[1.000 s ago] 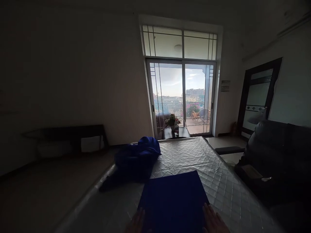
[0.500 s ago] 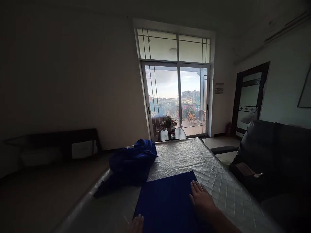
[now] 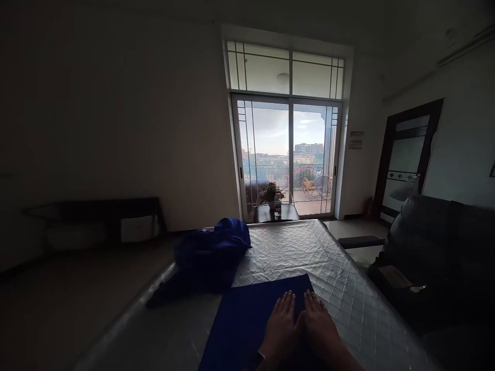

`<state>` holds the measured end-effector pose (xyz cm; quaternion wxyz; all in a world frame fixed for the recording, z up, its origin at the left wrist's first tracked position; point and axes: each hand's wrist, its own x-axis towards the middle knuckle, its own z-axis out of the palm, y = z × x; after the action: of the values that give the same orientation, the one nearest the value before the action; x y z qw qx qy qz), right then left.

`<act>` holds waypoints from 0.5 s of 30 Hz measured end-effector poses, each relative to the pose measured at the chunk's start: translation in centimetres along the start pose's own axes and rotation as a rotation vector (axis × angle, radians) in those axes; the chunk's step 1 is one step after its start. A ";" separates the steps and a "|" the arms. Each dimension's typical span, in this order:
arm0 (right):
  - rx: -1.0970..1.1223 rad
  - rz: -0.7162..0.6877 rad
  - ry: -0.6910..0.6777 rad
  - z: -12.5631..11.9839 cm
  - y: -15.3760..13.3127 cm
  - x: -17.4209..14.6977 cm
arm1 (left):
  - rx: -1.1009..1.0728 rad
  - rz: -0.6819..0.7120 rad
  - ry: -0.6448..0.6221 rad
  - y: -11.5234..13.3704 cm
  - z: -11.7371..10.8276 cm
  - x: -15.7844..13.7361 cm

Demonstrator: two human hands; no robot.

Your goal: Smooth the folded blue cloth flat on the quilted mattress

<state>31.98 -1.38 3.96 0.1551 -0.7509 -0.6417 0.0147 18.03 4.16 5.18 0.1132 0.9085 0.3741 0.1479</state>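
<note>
A flat, folded blue cloth [image 3: 232,319] lies in front of me on a table with a shiny quilted cover [image 3: 278,247]. My left hand [image 3: 281,322] rests flat on it, fingers stretched forward. Close beside it, my right hand [image 3: 319,322] lies flat near the cloth's right edge, fingers also stretched out; the thumbs are near each other. Neither hand grips anything. Beyond the cloth, to the left, a crumpled heap of blue cloth [image 3: 216,252] sits on the cover. The near end of the folded cloth is cut off by the frame.
Past the far end stands a small dark table [image 3: 266,213] with a potted plant [image 3: 271,191] and a bottle [image 3: 277,205], before glass sliding doors [image 3: 266,134]. A dark sofa chair [image 3: 444,242] is at the right. Along the left wall is a low dark table [image 3: 112,208].
My left hand has moved from the cloth's lower left edge across to the right, beside my right hand. The right hand stays near the right edge. The view has shifted slightly.
</note>
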 end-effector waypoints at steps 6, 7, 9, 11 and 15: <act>0.067 0.048 -0.056 -1.3 -0.8 -0.1 | 0.129 -0.249 0.046 -10.7 -2.3 -1.7; 0.069 0.047 -0.058 -1.4 -0.9 -0.1 | 0.146 -0.307 0.063 -12.7 -3.0 -2.1; 0.059 0.046 -0.062 -1.3 -0.9 -0.2 | 0.143 -0.431 0.095 -16.0 -4.2 -2.9; 0.035 0.049 -0.067 -1.2 -1.0 -0.2 | 0.120 -0.499 0.112 -17.9 -4.9 -3.5; -0.045 0.069 -0.097 -1.5 -1.6 0.1 | 0.132 -0.493 0.099 -18.2 -5.6 -4.1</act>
<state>30.82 -1.36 5.77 0.1060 -0.7742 -0.6226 0.0420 1.51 14.36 3.90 0.0680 0.7870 0.5981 0.1353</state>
